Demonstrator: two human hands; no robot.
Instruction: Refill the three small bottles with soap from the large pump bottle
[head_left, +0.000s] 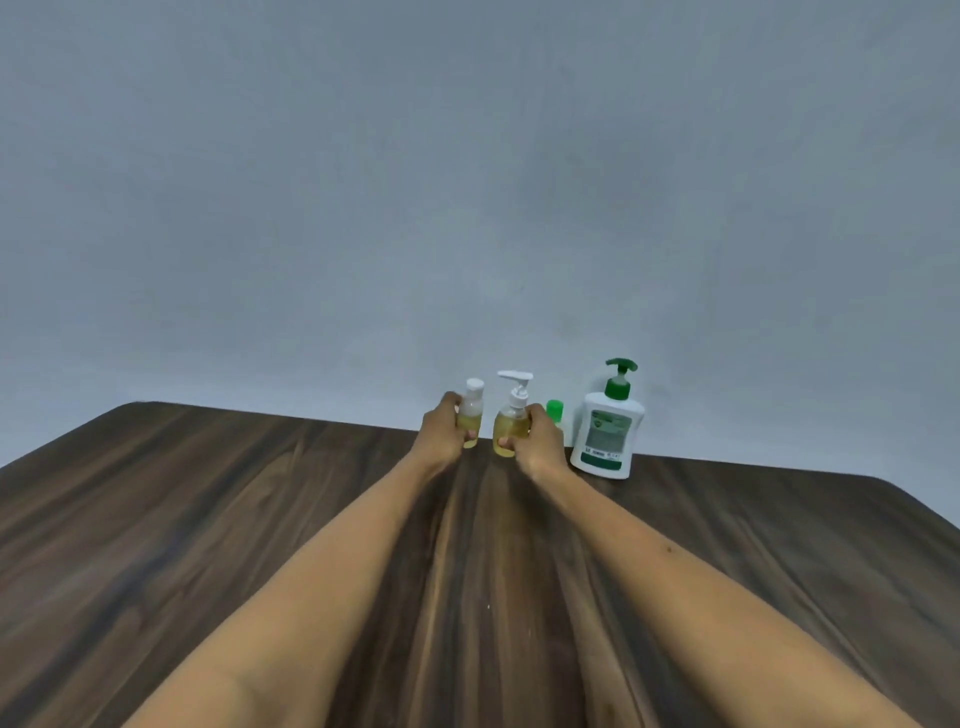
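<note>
The large pump bottle (607, 435) stands on the worktop (208, 519) at its far edge, before the wall (467, 182). Just left of it stands a capped small bottle (555, 412), partly behind my right grip (537, 439). Further left comes a small pump bottle (511, 415), then a flip-cap bottle (471, 410) in my left grip (444, 431).

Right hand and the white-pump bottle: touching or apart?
Touching. The head view shows the right hand curled round the white-pump bottle, thumb across its front.

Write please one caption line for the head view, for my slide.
Left hand grips a white-capped small bottle, right hand a small pump bottle, beside the large pump bottle.
</note>
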